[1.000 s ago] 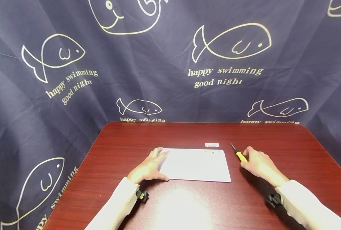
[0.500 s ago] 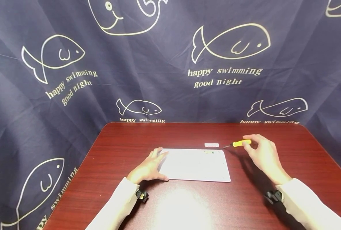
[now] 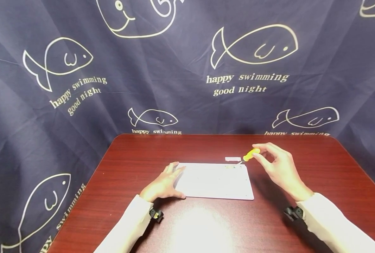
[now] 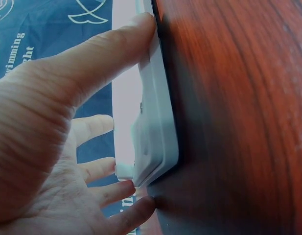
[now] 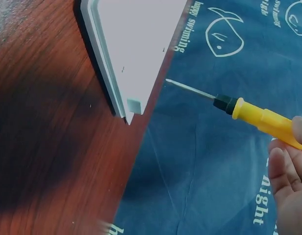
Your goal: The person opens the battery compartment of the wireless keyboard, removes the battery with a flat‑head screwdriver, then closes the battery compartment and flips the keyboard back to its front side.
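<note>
A flat white rectangular device (image 3: 213, 182), like a keyboard turned face down, lies on the table. Small dark dots mark its surface, and a little uncovered recess (image 3: 231, 167) shows near its far right corner. My left hand (image 3: 162, 183) rests across its left end, fingers spread, thumb along the near edge. Between thumb and fingertips, my right hand (image 3: 280, 167) pinches the yellow handle of a screwdriver (image 5: 261, 117). The metal tip points down-left, close over the device's far right corner. Just behind the far edge lies a small white cover (image 3: 233, 159).
The reddish-brown wooden table (image 3: 137, 151) ends at a dark blue curtain (image 3: 187, 70) printed with fish and lettering. A bright light reflection lies on the tabletop in front of the device. Each wrist wears a small black camera mount (image 3: 156, 215).
My right hand has picked the screwdriver up off the table, turned its tip leftward and brought it to the device's far right corner. My left hand and the device have stayed put.
</note>
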`<state>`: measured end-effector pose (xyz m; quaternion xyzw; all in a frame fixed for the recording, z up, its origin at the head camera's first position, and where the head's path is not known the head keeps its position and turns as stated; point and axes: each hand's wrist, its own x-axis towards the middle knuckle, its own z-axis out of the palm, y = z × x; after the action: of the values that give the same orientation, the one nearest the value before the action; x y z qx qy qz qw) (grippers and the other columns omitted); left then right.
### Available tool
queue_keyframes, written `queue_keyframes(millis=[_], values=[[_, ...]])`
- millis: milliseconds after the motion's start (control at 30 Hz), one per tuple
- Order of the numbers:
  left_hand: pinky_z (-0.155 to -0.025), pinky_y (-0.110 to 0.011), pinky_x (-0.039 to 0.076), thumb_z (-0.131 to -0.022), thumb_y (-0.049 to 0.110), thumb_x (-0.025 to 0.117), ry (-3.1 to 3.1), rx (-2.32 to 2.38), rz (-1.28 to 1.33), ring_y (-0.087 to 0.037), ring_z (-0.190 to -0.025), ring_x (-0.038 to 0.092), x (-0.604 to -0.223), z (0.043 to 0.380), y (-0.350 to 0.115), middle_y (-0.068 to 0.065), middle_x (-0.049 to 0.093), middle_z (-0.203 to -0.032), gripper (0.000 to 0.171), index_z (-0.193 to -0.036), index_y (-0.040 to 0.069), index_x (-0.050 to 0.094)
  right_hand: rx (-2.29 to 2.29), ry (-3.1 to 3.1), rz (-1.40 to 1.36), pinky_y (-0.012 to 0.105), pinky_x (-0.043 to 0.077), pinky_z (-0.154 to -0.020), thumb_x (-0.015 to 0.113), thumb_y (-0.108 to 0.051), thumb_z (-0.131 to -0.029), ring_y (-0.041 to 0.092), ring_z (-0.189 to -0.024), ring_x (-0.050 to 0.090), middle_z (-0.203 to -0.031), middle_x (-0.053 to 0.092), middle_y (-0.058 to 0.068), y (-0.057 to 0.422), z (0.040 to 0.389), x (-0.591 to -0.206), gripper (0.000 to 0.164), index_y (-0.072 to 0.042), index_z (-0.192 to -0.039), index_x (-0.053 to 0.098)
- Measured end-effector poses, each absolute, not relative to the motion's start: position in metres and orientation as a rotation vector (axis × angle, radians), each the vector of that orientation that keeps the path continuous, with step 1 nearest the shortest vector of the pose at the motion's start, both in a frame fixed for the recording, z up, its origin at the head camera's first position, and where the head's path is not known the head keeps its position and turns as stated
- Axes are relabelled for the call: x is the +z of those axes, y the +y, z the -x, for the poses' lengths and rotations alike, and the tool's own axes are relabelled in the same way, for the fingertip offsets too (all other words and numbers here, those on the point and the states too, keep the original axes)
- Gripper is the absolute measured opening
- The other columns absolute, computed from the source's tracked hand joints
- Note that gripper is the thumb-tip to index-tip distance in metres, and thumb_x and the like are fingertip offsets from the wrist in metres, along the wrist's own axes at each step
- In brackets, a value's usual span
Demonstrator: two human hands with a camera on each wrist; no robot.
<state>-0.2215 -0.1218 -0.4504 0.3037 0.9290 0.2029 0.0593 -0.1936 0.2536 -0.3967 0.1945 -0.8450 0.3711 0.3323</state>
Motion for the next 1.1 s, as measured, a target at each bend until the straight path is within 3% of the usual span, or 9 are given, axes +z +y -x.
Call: queue_keyframes(millis=[700, 933, 1100], values=[[-0.098, -0.047, 0.037, -0.062, 0.041, 0.087, 2.813, 0.602, -0.918, -0.036, -0.13, 0.029, -0.45, 0.222, -0.123, -0.021, 0.023, -0.146, 0.099, -0.143, 0.011, 0.04, 0.914, -2.279, -0.485, 0.022, 0.041, -0.059, 0.08, -0.001, -0.072, 0.002, -0.071, 0.053, -0.081, 0.064, -0.008, 0.247, 0.205, -0.4, 0.035, -0.01, -0.104, 0.071], [-0.098, -0.046, 0.038, -0.062, 0.041, 0.087, 2.816, 0.607, -0.928, -0.036, -0.13, 0.03, -0.451, 0.222, -0.123, -0.021, 0.023, -0.146, 0.098, -0.143, 0.011, 0.04, 0.934, -2.297, -0.384, 0.016, 0.042, -0.059, 0.08, -0.003, -0.073, 0.007, -0.063, 0.056, -0.078, 0.066, -0.003, 0.255, 0.21, -0.405, 0.032, -0.009, -0.102, 0.07], [-0.098, -0.045, 0.038, -0.062, 0.041, 0.087, 2.821, 0.594, -0.928, -0.035, -0.13, 0.029, -0.452, 0.222, -0.123, -0.02, 0.023, -0.146, 0.099, -0.144, 0.011, 0.04, 0.934, -2.323, -0.284, 0.013, 0.039, -0.058, 0.08, -0.005, -0.075, 0.003, -0.063, 0.055, -0.077, 0.067, 0.001, 0.268, 0.217, -0.412, 0.027, -0.007, -0.1, 0.071]])
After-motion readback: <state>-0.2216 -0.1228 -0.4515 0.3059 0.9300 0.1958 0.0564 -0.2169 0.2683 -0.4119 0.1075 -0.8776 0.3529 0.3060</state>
